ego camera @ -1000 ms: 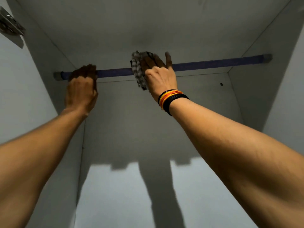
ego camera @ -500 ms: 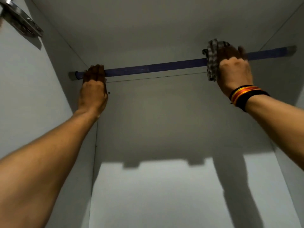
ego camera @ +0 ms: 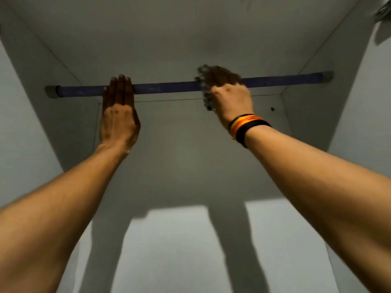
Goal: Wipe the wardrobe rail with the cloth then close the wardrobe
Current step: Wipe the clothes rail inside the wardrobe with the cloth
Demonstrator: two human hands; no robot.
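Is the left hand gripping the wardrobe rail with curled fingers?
No: the left hand is flat, its fingers straight across the blue rail, while the right hand clutches the cloth.

Pale grey cabinet interior seen from below.
Back panel (ego camera: 190,166) lit toward 6 o'clock, shadowed above; ceiling panel (ego camera: 179,34) dim at 12 o'clock.

Your right hand (ego camera: 229,96) is wrapped around the checked grey cloth (ego camera: 204,89), pressing it onto the blue rail (ego camera: 169,87), which runs level between the white wardrobe (ego camera: 317,102) walls. Your left hand (ego camera: 118,115) lies flat-fingered over the rail, further left.
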